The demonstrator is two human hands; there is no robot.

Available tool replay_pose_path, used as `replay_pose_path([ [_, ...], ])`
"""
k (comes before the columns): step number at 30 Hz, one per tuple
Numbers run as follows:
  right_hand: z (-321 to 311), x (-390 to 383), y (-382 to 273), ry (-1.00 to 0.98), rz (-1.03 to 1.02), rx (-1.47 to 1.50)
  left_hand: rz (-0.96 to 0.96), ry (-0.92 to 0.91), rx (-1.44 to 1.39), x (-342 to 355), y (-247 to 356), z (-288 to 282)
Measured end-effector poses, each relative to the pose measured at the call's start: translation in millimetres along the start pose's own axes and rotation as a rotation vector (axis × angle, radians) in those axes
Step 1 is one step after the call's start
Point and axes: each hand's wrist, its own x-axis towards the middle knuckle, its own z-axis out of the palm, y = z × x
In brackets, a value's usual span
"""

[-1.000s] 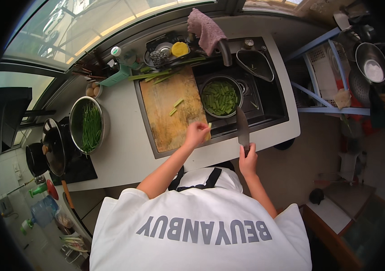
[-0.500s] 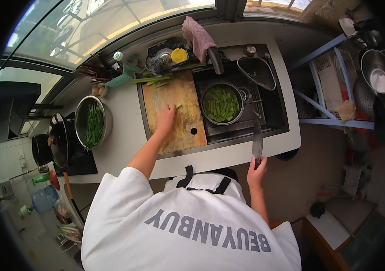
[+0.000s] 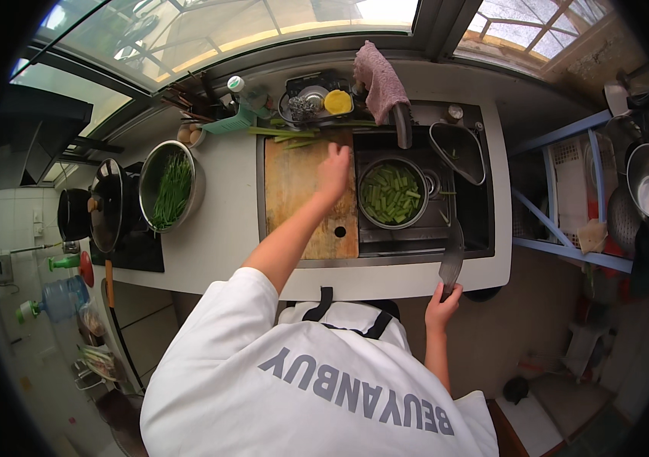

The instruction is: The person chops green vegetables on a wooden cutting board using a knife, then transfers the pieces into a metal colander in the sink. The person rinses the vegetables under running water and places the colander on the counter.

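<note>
My left hand (image 3: 333,177) is above the right side of the wooden cutting board (image 3: 294,206), its fingers drawn together. Whatever they may pinch is too small to make out. My right hand (image 3: 442,306) grips the handle of a kitchen knife (image 3: 452,259), whose broad blade points away from me over the sink's front edge. Several long green stalks (image 3: 282,132), celery-like, lie across the board's far end. In the sink, right of the board, a round metal pot (image 3: 424,207) holds cut green pieces (image 3: 391,192).
A steel bowl (image 3: 196,194) of thin green leaves stands left on the counter, beside a lidded pan (image 3: 107,206) on the stove. A strainer basket (image 3: 478,171) sits in the sink's far right corner. The faucet (image 3: 403,129) carries a pink cloth (image 3: 376,80). Eggs (image 3: 187,135) sit at the back left.
My left hand has moved away from me and rightward over the board; the small green piece seen at its fingertips no longer shows. My right hand still holds the knife low at the right.
</note>
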Motion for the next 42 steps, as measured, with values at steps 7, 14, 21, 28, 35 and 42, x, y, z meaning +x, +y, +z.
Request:
replay_pose_path([
  [7, -0.4, -9.3, -4.6, 0.077, -0.07, -0.063, 0.027, -0.011, 0.297, 38.0, -132.2, -37.5],
  [14, 8.2, -21.4, -16.2, 0.007, 0.027, -0.047, 0.265, 0.041, 0.475, 32.0, -165.2, -46.2],
  [21, 26.5, -23.5, -19.4, -0.081, 0.009, -0.065, 0.261, 0.032, 0.465, 5.7, -196.8, -61.7],
  [28, 52.6, -26.3, -63.2, -0.272, -0.009, 0.008, 0.331, -0.052, 0.359, -60.2, -184.5, -82.2],
  [35, 110.3, -26.7, -125.0, -0.609, -0.036, -0.028, 0.204, -0.094, -0.016, -120.2, -107.1, -65.3],
  [42, 169.2, -10.9, -139.8, -0.719, -0.163, -0.294, 0.023, -0.035, -0.216, -127.6, -100.8, -59.9],
])
